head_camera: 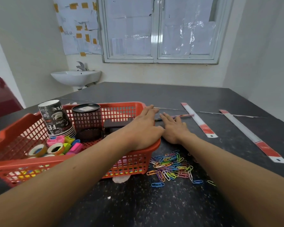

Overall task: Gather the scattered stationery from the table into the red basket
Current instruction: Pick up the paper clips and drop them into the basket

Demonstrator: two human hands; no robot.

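My left hand [144, 126] lies flat on the red basket [56, 163] rim, right hand [174, 128] flat, fingertips at the pencil [185, 115] (both empty). Dragging back could scatter the paper clips [170, 167] under my forearm.

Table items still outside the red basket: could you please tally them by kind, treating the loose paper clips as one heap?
Rulers: 2
Pencils: 1
Paper clip heaps: 1
Total: 4
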